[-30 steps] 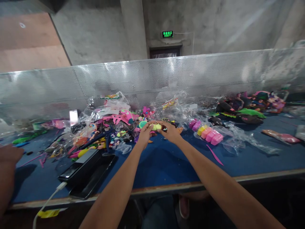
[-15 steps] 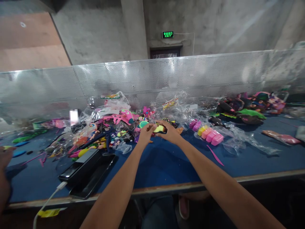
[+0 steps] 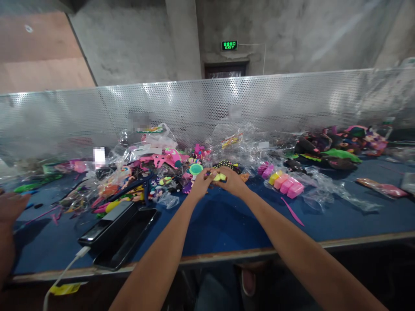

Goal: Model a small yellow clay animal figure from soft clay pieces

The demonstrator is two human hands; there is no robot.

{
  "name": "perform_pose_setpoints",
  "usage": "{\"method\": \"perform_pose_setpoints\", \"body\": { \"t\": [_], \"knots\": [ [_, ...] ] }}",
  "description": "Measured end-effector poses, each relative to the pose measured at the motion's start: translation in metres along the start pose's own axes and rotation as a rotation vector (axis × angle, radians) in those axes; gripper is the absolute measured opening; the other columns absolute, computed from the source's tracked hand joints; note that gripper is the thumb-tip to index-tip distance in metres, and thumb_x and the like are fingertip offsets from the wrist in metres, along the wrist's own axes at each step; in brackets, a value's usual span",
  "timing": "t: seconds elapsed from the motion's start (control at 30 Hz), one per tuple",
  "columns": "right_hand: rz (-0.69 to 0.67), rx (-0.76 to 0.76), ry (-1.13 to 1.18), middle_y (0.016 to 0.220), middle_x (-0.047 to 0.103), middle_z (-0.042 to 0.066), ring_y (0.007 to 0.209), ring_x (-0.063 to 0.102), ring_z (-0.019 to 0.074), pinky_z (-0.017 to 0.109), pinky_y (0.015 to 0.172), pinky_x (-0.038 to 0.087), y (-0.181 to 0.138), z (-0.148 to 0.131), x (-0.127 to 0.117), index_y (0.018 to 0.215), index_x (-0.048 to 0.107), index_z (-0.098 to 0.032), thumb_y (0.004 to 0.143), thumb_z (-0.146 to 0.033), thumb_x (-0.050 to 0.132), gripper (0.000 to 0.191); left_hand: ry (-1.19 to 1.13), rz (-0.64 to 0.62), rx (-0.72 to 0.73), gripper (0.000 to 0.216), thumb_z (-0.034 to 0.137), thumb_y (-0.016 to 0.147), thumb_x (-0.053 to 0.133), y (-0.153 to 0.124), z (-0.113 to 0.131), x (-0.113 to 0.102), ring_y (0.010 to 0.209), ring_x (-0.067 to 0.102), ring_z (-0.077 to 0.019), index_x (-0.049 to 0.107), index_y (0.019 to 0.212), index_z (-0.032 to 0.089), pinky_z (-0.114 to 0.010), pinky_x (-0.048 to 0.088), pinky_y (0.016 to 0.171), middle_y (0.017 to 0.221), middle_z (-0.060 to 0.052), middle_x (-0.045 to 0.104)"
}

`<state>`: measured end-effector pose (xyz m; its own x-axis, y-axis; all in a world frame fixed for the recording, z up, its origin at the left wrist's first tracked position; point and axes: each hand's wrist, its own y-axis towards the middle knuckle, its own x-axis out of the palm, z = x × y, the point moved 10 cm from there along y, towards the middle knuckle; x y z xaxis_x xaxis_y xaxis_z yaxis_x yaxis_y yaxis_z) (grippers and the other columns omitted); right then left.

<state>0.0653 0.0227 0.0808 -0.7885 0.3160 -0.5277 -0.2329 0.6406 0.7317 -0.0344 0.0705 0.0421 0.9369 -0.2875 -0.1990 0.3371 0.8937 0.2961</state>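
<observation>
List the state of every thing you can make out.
Yellow piece: held
Left hand: closed on it
Right hand: closed on it
Tubs: lined up; open or shut, cannot tell
Pink tool: lying flat, untouched
Cable: plugged into black device
Exit sign: lit

yellow piece (image 3: pixel 220 177) partly hidden

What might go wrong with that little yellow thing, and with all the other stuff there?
The yellow piece sits at the fingertips of the left hand and right hand, so it might slip and get lost among the colorful toys close by.

The white cable hangs over the table edge, so a tug could drag the black device off.
</observation>
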Motion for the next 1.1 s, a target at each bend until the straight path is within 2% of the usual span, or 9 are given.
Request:
{"method": "perform_pose_setpoints", "body": {
  "t": [0.1, 0.23, 0.4, 0.5, 0.6, 0.7, 0.87, 1.0, 1.1],
  "knots": [
    [-0.021, 0.067, 0.02, 0.107, 0.065, 0.007, 0.099, 0.058, 0.0199, 0.035, 0.091, 0.043, -0.002, 0.01, 0.0, 0.11, 0.062, -0.02, 0.078, -0.031, 0.064, 0.034, -0.03, 0.13, 0.1, 0.042, 0.056, 0.08, 0.05, 0.005, 0.005, -0.02, 0.056, 0.056, -0.0111, 0.057, 0.097, 0.018, -0.021, 0.042, 0.05, 0.076, -0.003, 0.061],
    [-0.259, 0.138, 0.026, 0.101, 0.068, 0.003, 0.089, 0.062, 0.0186, 0.031, 0.082, 0.046, -0.01, 0.023, 0.028, 0.108, 0.065, -0.021, 0.071, -0.023, 0.068, 0.037, -0.008, 0.284, 0.174, 0.038, 0.054, 0.084, 0.046, 0.006, 0.007, -0.043, 0.053, 0.051, -0.0097, 0.054, 0.092, 0.018, -0.022, 0.042, 0.052, 0.072, -0.001, 0.06],
    [-0.495, 0.109, 0.01, 0.105, 0.067, 0.006, 0.093, 0.062, 0.0213, 0.033, 0.085, 0.046, -0.024, 0.019, 0.06, 0.113, 0.065, -0.021, 0.064, -0.022, 0.073, 0.05, 0.034, 0.305, 0.217, 0.035, 0.051, 0.085, 0.045, 0.004, 0.004, -0.047, 0.057, 0.052, -0.0123, 0.055, 0.09, 0.018, -0.024, 0.042, 0.056, 0.072, -0.002, 0.059],
    [-0.562, 0.102, 0.04, 0.099, 0.069, 0.004, 0.087, 0.063, 0.02, 0.031, 0.081, 0.047, -0.028, 0.015, 0.067, 0.111, 0.066, -0.024, 0.064, -0.025, 0.073, 0.048, 0.075, 0.302, 0.224, 0.033, 0.049, 0.085, 0.045, 0.004, 0.002, -0.049, 0.056, 0.052, -0.0129, 0.055, 0.088, 0.019, -0.024, 0.04, 0.056, 0.071, -0.002, 0.06],
    [-0.532, 0.101, 0.029, 0.098, 0.069, 0.004, 0.088, 0.062, 0.0204, 0.032, 0.082, 0.046, -0.025, 0.014, 0.063, 0.104, 0.07, -0.025, 0.068, -0.031, 0.07, 0.036, 0.177, 0.265, 0.18, 0.029, 0.046, 0.085, 0.046, 0.005, -0.003, -0.049, 0.055, 0.052, -0.013, 0.057, 0.082, 0.019, -0.024, 0.039, 0.056, 0.067, -0.001, 0.06],
    [-0.49, 0.126, 0.035, 0.089, 0.07, 0.002, 0.08, 0.062, 0.0181, 0.029, 0.075, 0.046, -0.023, 0.017, 0.058, 0.091, 0.073, -0.022, 0.078, -0.038, 0.06, 0.024, 0.354, 0.151, 0.136, 0.023, 0.04, 0.081, 0.052, 0.007, -0.01, -0.041, 0.057, 0.053, -0.0144, 0.059, 0.073, 0.019, -0.024, 0.041, 0.059, 0.063, -0.001, 0.06],
    [-0.45, 0.212, 0.028, 0.059, 0.062, -0.001, 0.051, 0.052, 0.0108, 0.022, 0.052, 0.039, -0.022, 0.026, 0.055, 0.075, 0.07, -0.017, 0.086, -0.045, 0.046, 0.038, 0.41, -0.009, 0.154, 0.012, 0.031, 0.074, 0.061, 0.004, -0.016, -0.024, 0.062, 0.057, -0.0156, 0.063, 0.071, 0.019, -0.024, 0.046, 0.056, 0.071, -0.004, 0.063],
    [-0.202, 0.241, -0.171, 0.062, 0.064, 0.001, 0.059, 0.056, 0.0136, 0.023, 0.057, 0.04, -0.014, 0.043, 0.023, 0.068, 0.067, -0.018, 0.086, -0.037, 0.048, 0.032, 0.273, -0.037, 0.085, 0.018, 0.035, 0.073, 0.063, 0.002, -0.024, -0.018, 0.062, 0.056, -0.0151, 0.064, 0.074, 0.018, -0.024, 0.049, 0.05, 0.072, -0.005, 0.061],
    [0.034, 0.348, -0.301, 0.077, 0.069, 0.005, 0.071, 0.061, 0.0176, 0.027, 0.067, 0.043, -0.014, 0.066, -0.015, 0.078, 0.068, -0.02, 0.086, -0.031, 0.048, 0.024, 0.262, -0.078, 0.108, 0.023, 0.04, 0.071, 0.064, 0.0, -0.02, -0.01, 0.067, 0.056, -0.0161, 0.065, 0.074, 0.017, -0.025, 0.052, 0.05, 0.075, -0.006, 0.061]
  ]
}}
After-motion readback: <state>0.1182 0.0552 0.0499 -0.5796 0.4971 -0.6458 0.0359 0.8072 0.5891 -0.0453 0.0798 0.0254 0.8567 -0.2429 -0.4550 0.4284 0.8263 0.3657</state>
